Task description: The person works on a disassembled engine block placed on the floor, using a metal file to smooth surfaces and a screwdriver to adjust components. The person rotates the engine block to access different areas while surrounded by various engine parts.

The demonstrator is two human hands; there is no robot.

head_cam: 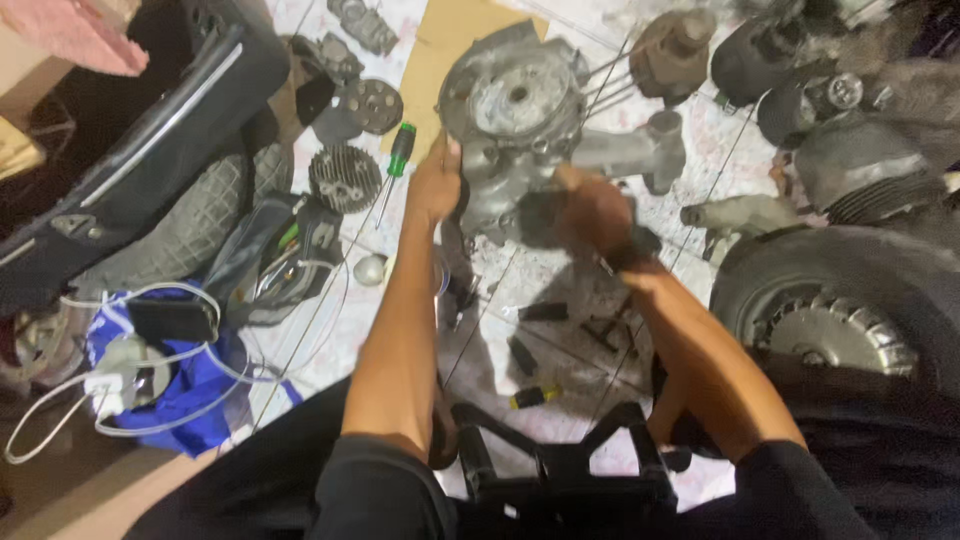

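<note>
Black stand bars [560,460] sit lowest in frame, right at the person's knees, both forearms reaching out over them. Engine casing [520,130] is the thing in hand: grey cast-metal block, round cover on top, long studs sticking out toward upper right, resting on the tiled floor [560,290] partly over a sheet of cardboard [445,50]. Left hand [435,185] is clamped on the casing's left edge, fingers wrapped behind the rim. Right hand [595,215] is blurred with motion; it looks closed on a dark lump at the casing's lower right, possibly a rag or a part, hard to tell.

Handling judgement: heavy, rigid, no give. Surface looks grimy and likely oily, so slippery. Not fragile in bulk, but the thin studs and fins would bend or chip. Best grip is two-handed on the thick body edges or the stout side arm, never by the studs.

Outward: green-handled screwdriver [396,160] just left of the casing, finned cylinder head [345,178] beside it, small dark tools [540,312] scattered below. Tyre [840,300] at right, more engine parts [860,160] upper right, blue bag with white cable [165,370] at left.
</note>
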